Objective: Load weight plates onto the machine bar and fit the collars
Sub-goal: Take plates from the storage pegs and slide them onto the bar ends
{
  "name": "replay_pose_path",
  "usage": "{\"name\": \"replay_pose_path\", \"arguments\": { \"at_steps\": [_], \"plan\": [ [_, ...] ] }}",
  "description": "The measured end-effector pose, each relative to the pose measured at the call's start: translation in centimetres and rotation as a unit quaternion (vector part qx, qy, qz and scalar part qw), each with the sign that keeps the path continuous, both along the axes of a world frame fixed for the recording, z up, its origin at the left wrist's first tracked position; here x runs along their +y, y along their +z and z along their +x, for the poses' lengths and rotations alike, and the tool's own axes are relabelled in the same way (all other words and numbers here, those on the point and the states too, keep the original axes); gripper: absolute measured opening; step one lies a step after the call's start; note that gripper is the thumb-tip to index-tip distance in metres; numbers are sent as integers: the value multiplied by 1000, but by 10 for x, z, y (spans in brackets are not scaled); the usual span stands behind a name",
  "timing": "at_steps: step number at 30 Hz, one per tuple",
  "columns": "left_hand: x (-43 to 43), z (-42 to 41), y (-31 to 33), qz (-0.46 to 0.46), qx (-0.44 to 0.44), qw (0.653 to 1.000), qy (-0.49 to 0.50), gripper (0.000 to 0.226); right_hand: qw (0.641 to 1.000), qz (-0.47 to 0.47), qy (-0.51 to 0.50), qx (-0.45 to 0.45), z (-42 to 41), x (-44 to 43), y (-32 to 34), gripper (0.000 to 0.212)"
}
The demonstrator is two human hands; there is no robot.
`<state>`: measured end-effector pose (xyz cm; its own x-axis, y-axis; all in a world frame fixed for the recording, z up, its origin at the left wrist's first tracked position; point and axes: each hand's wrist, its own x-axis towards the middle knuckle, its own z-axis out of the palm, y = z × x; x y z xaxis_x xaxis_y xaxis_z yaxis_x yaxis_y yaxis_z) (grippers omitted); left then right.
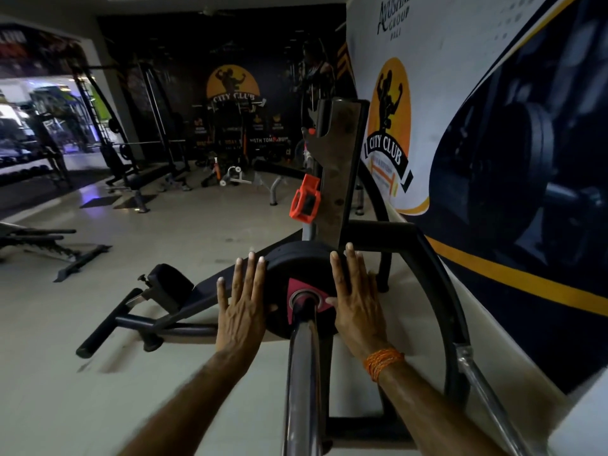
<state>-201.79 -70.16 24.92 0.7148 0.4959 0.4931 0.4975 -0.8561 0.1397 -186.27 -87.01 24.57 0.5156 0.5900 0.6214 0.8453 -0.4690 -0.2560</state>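
Observation:
A black weight plate [297,264] with a red triangular centre sits on the chrome bar sleeve [303,363], which runs from the bottom of the view up into the plate's hole. My left hand [242,304] lies flat against the plate's left side, fingers spread. My right hand [353,297], with an orange thread band at the wrist, presses flat on the plate's right side. An orange collar [305,203] hangs on the rack upright [339,172] just beyond the plate.
A black bench [171,291] lies on the pale floor to the left. The rack's curved black frame [437,284] stands on the right against a printed wall banner [477,126]. Other racks, benches and dumbbells fill the far left and back.

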Motion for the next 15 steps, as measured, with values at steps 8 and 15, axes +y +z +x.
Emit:
{"name": "replay_pose_path", "arguments": {
  "at_steps": [8, 15],
  "plan": [
    [4, -11, 14, -60, -34, 993, -94, 81, 994, 66, 47, 77, -8, 3, 16, 83],
    [36, 36, 92, -244, -129, 950, -149, 73, 992, 7, 34, 119, -19, 47, 88, 61]
  ]
}}
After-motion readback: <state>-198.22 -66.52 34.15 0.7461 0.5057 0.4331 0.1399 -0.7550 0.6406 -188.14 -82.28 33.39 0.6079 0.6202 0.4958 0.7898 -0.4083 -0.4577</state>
